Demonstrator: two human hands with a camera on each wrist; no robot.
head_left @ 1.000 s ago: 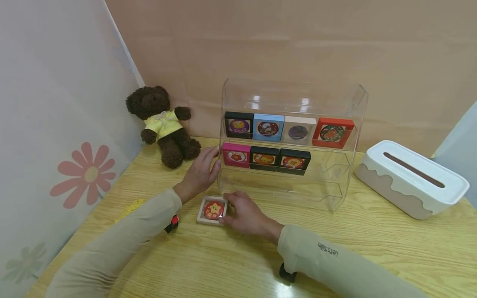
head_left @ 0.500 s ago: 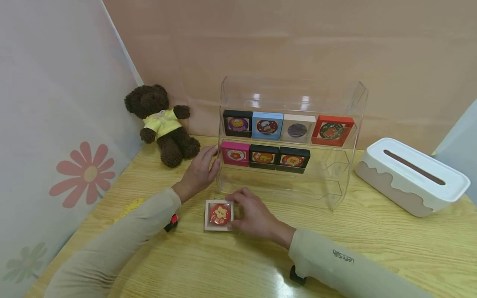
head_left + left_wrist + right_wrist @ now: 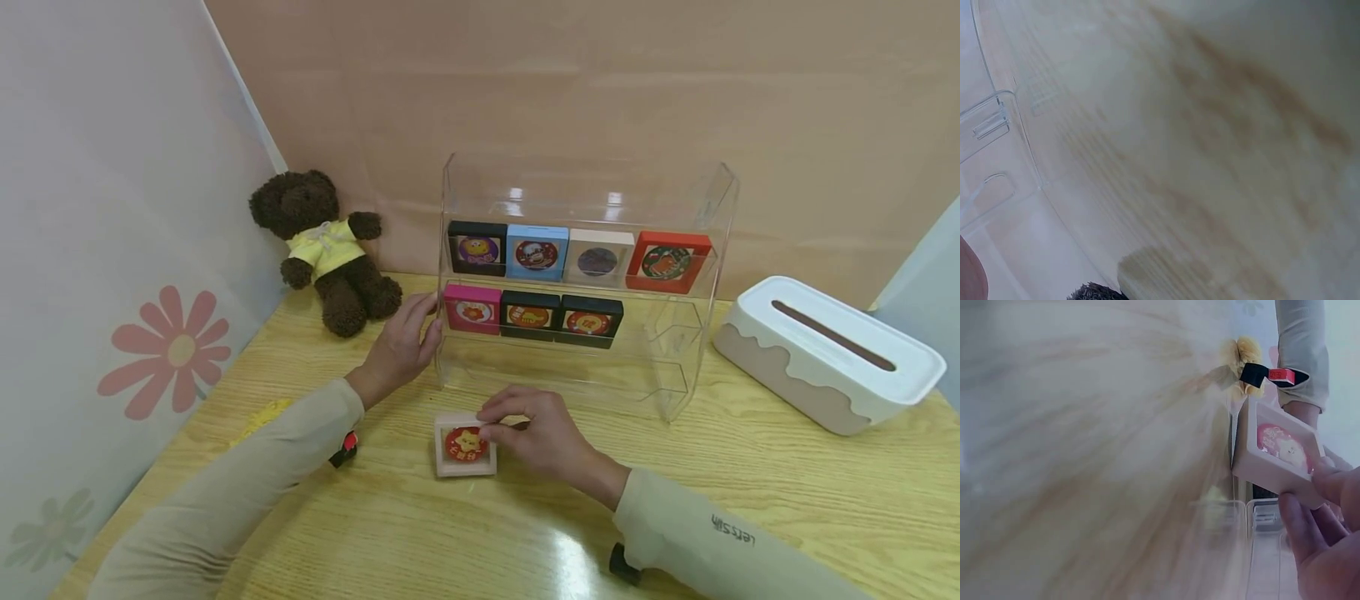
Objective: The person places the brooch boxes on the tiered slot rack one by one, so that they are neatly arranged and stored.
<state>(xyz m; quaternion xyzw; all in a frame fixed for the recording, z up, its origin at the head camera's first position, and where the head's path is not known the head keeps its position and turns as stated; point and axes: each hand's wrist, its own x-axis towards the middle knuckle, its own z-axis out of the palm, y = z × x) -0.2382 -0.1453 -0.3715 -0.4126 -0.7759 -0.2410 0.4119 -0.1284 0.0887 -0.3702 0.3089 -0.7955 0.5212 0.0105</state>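
My right hand [image 3: 551, 433] pinches a pale pink square display box [image 3: 466, 469] by its upper right corner, just in front of the rack. Behind its clear window sits a red round badge [image 3: 457, 442] with a yellow star; the right wrist view shows the thumb over the box's face and fingers beneath. My left hand [image 3: 397, 346] touches the left side of a clear acrylic rack [image 3: 517, 375], its fingers extended. Similar boxes stand on the rack: a magenta box [image 3: 474, 327] and two black boxes in the middle tier, several others above.
To the right of the rack is a white and brown tissue box [image 3: 825, 358]. A brown teddy bear [image 3: 330, 250] in a yellow top leans at the back left. Something yellow and fluffy [image 3: 262, 417] lies partly behind the left sleeve. The rack's lowest tier holds no box.
The right hand has drawn the pale pink box to the right and toward me, tilting it upright from lying flat. The left hand stays at the rack's side.
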